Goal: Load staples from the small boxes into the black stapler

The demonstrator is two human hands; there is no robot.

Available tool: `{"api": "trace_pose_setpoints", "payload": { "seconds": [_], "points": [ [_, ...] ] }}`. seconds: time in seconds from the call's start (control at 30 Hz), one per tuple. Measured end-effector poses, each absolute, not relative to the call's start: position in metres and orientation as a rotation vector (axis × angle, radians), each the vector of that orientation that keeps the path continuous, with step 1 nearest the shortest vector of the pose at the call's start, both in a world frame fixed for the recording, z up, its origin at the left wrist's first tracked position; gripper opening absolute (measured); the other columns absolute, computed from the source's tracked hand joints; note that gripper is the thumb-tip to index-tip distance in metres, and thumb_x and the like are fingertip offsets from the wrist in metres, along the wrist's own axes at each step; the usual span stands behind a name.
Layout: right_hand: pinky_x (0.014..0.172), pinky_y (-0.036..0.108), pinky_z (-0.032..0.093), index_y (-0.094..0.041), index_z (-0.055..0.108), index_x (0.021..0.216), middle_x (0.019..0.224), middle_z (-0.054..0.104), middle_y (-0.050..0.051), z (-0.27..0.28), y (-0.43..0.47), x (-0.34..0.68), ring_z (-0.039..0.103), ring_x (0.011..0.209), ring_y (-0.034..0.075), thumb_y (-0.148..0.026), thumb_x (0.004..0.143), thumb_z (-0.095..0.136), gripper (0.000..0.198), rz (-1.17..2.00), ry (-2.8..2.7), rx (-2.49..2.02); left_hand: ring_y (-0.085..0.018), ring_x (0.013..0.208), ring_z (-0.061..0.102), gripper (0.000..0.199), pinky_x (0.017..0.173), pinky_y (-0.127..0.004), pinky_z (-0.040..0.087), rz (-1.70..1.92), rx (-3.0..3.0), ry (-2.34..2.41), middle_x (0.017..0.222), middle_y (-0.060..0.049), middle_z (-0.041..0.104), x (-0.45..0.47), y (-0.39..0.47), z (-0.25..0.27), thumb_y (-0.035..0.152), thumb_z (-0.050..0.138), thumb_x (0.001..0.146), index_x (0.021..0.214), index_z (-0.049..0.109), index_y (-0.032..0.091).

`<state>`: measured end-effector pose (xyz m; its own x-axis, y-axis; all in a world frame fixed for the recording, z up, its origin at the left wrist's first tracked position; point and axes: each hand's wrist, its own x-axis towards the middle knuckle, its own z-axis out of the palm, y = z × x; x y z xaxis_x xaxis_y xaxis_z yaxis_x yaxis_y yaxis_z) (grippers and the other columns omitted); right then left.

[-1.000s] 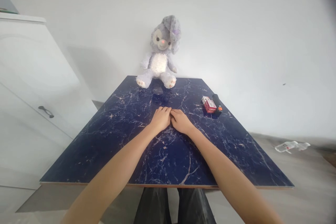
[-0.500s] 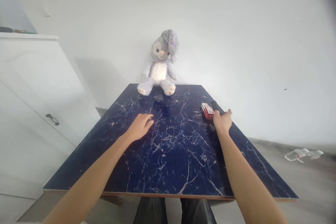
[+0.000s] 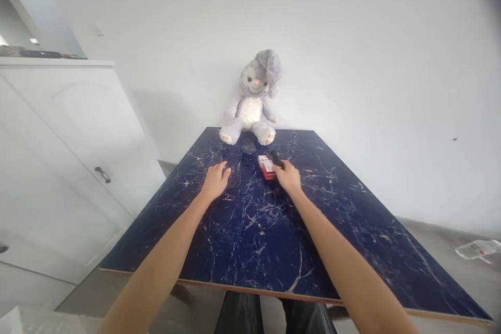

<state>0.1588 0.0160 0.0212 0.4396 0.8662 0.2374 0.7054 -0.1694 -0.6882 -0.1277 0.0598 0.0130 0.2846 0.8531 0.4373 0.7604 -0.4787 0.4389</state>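
Both the red-and-white box [image 3: 267,169] and the black tube [image 3: 276,158] have come in from the right edge of the table [image 3: 250,255] along with my right hand [image 3: 288,175], and they are now in front of the plush toy [image 3: 250,112], on my side of its right-hand foot as I look at it. Box and tube are close against each other, the tube on the side farther right of the toy. My right fingers are curled around the tube's near end, with the thumb toward the box; the view is soft there, so I can't tell whether I also have hold of the box. My left hand [image 3: 215,181] is nearer me than the toy and left of it, fingers loosely spread, thumb apart, holding nothing. Left of the toy is a white cabinet [image 3: 70,130]; far to its right, some clear plastic [image 3: 478,250] lies on the floor.
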Motion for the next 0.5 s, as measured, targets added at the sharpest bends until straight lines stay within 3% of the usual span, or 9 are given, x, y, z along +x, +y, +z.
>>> {"api": "trace_pose_setpoints", "payload": {
  "seconds": [0.1, 0.3, 0.4, 0.5],
  "points": [
    [0.089, 0.039, 0.051, -0.022, 0.063, 0.121, 0.108, 0.074, 0.01, 0.022, 0.036, 0.08, 0.07, 0.102, 0.028, -0.041, 0.086, 0.058, 0.04, 0.348, -1.397, -1.811, -0.028, 0.12, 0.058, 0.048, 0.109, -0.045, 0.039, 1.012, 2.279, 1.529, 0.124, -0.014, 0.068, -0.134, 0.062, 0.014, 0.039, 0.038, 0.101, 0.138, 0.053, 0.013],
    [0.093, 0.044, 0.051, -0.017, 0.056, 0.122, 0.113, 0.07, 0.016, 0.026, 0.059, -0.029, 0.067, 0.104, 0.031, -0.045, 0.088, 0.056, 0.044, 0.406, -1.375, -1.696, -0.033, 0.121, 0.058, 0.051, 0.106, -0.049, 0.042, 1.095, 2.071, 1.766, 0.118, -0.017, 0.071, -0.165, 0.08, 0.013, 0.037, 0.04, 0.099, 0.142, 0.05, 0.011],
    [0.099, 0.044, 0.048, -0.013, 0.049, 0.133, 0.129, 0.062, 0.019, 0.023, 0.074, -0.033, 0.062, 0.114, 0.03, -0.034, 0.092, 0.046, 0.046, 0.321, -1.477, -1.612, -0.032, 0.114, 0.063, 0.047, 0.104, -0.05, 0.043, 1.069, 1.968, 1.804, 0.113, -0.014, 0.073, -0.186, 0.09, 0.015, 0.033, 0.045, 0.096, 0.139, 0.053, 0.014],
    [0.107, 0.047, 0.042, -0.013, 0.039, 0.146, 0.142, 0.054, 0.017, 0.016, 0.093, -0.016, 0.053, 0.128, 0.032, -0.023, 0.086, 0.05, 0.062, 0.267, -1.681, -1.537, -0.029, 0.108, 0.067, 0.047, 0.102, -0.045, 0.046, 1.001, 1.886, 1.67, 0.113, -0.01, 0.075, -0.201, 0.097, 0.016, 0.035, 0.054, 0.092, 0.137, 0.056, 0.019]
  ]
}}
